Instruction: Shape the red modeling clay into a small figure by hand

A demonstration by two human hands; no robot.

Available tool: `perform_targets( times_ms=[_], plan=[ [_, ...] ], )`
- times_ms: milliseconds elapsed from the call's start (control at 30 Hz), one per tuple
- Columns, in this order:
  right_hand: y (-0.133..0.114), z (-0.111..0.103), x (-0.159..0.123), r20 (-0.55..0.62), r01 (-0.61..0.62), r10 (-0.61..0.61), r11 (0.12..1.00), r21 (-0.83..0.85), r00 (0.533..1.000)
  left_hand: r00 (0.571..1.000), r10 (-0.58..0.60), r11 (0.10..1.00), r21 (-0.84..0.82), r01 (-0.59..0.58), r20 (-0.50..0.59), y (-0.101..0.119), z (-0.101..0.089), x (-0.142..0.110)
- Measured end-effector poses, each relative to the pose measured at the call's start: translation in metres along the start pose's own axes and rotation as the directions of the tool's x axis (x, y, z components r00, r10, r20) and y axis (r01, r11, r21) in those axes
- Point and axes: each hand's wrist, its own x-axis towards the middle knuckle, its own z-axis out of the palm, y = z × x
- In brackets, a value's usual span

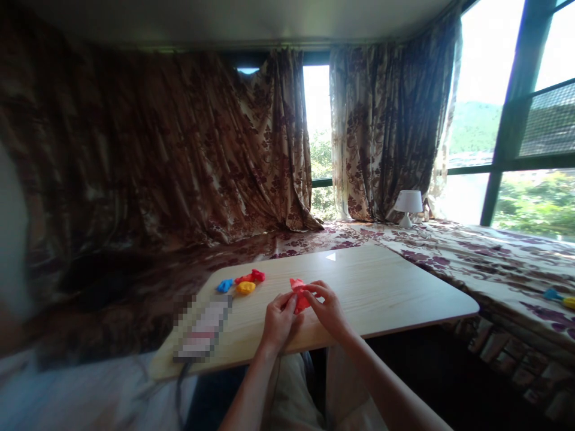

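Over the near edge of the table, both hands hold a crumpled red piece [301, 303] of paper or thin cloth; which of the two I cannot tell. My left hand [278, 318] pinches its left side between thumb and fingers. From the right, my right hand [329, 309] grips it with closed fingertips. Part of the piece is hidden behind the fingers. To the left on the table lie similar crumpled pieces: a blue one [224, 286], a yellow one [245, 288] and a red one [257, 275], close together.
The pale wooden table [395, 293] has rounded corners. A blurred-out flat device [204, 329] with a cable lies at its left end. A white lamp [408, 206] stands on the flowered cover behind. More blue and yellow pieces [553, 294] lie at far right. Flowered curtains [179, 149] hang behind.
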Motion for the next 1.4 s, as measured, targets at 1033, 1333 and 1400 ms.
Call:
perform_targets(
  times_ms=[1033, 1333, 1400],
  plan=[
    [-0.044, -0.020, 0.052, 0.321, -0.085, 0.123, 0.988, -0.129, 0.939, 0.960, -0.250, 0.825, -0.490, 0.281, 0.128, 0.012, -0.004, -0.005],
    [-0.041, -0.022, 0.055, 0.414, -0.033, 0.084, 0.991, -0.129, 0.906, 0.999, -0.038, 0.991, -0.128, 0.038, 0.010, 0.006, -0.005, -0.005],
    [-0.041, -0.023, 0.055, 0.411, -0.012, 0.072, 0.989, -0.147, 0.909, 0.999, -0.030, 0.995, -0.094, 0.028, -0.015, 0.007, -0.005, -0.005]
  ],
)
